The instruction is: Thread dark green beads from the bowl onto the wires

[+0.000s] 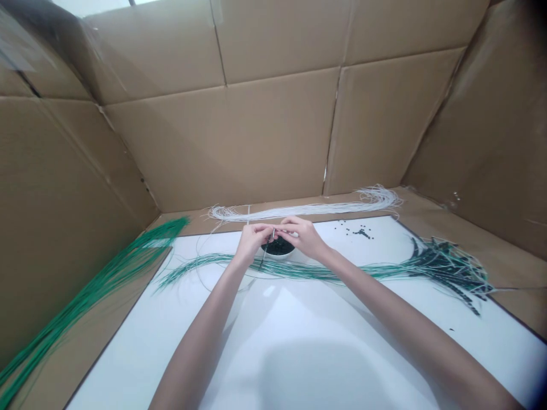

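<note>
My left hand [255, 238] and my right hand [302, 234] meet fingertip to fingertip above a white bowl [280, 256] of small black beads [278, 246]. Both pinch at a thin white cord, whose loose length [197, 259] curves down on the left. A short dark strand [263, 255] hangs below the left fingers. Between the fingertips there is a small pale glint, too small to name. Across the white board, under my forearms, runs a bundle of green strands [307, 271]; its right end carries black beaded lengths [448, 265].
Behind the bowl lies a bundle of white cords [299, 213]. Loose black beads [362, 233] are scattered on the white board [141, 330]. Another green bundle [94, 290] stretches along the left. Cardboard walls [222, 142] enclose the back and sides.
</note>
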The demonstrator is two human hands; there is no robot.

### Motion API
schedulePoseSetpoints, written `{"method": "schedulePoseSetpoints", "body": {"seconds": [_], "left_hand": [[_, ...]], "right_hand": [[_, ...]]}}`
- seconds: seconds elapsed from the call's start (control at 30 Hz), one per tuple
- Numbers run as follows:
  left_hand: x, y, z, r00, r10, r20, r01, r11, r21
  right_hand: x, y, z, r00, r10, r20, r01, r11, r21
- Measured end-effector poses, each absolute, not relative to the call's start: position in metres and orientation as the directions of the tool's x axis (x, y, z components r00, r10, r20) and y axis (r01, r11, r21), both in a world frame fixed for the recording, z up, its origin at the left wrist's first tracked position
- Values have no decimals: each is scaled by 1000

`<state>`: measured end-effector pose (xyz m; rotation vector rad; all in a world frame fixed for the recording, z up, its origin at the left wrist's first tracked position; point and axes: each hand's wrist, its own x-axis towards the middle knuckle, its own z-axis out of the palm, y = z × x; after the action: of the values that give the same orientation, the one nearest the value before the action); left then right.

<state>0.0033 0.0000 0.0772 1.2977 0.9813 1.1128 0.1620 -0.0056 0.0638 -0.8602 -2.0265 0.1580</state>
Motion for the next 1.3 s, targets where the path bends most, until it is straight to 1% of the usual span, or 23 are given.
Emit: {"method": "schedulePoseSetpoints", "body": {"seconds": [0.1, 0.27, 0.37, 0.47, 0.57, 0.63, 0.7, 0.8, 0.9, 1.0, 1.03, 1.17, 1.3], "left_hand": [[-1, 1, 80, 336, 941, 33, -42, -20, 999], [-7, 2, 80, 363, 929, -68, -41, 89, 995], [-9, 1, 84, 433, 896, -102, -46, 135, 990], [-13, 0, 89, 497, 858, -129, -31, 166, 986], [-19, 0, 94, 468, 857, -216, 86, 199, 976], [-25, 0, 96, 447, 836, -319, 217, 244, 945], [-29, -2, 98, 453, 792, -410, 352, 263, 898], [-34, -5, 100, 484, 746, -458, 484, 209, 850], [-38, -7, 102, 508, 711, -486, 525, 191, 829], [-42, -6, 103, 450, 747, -489, 514, 231, 826], [-43, -5, 102, 429, 771, -470, 500, 231, 835], [-46, 2, 97, 370, 879, -300, 439, 119, 890], [-46, 9, 94, 285, 941, -184, 477, 27, 879]], "right_hand": [[167, -3, 71, -325, 675, 662, 479, 721, -501], [170, -3, 75, -347, 747, 567, 393, 665, -635], [171, -3, 78, -348, 792, 501, 351, 606, -714], [173, -3, 81, -289, 856, 429, 335, 510, -792], [174, -2, 85, -160, 927, 338, 290, 372, -882], [175, -3, 87, -63, 966, 252, 257, 259, -931], [176, -3, 90, 7, 983, 185, 241, 178, -954], [178, -1, 90, 64, 985, 158, 236, 139, -962], [182, 3, 87, 109, 983, 149, 236, 120, -964], [187, 7, 84, 136, 980, 144, 249, 106, -963], [188, 8, 83, 137, 980, 141, 258, 102, -961], [194, 11, 78, 108, 989, 104, 317, 65, -946], [196, 13, 75, 106, 992, 69, 413, 19, -911]]}}
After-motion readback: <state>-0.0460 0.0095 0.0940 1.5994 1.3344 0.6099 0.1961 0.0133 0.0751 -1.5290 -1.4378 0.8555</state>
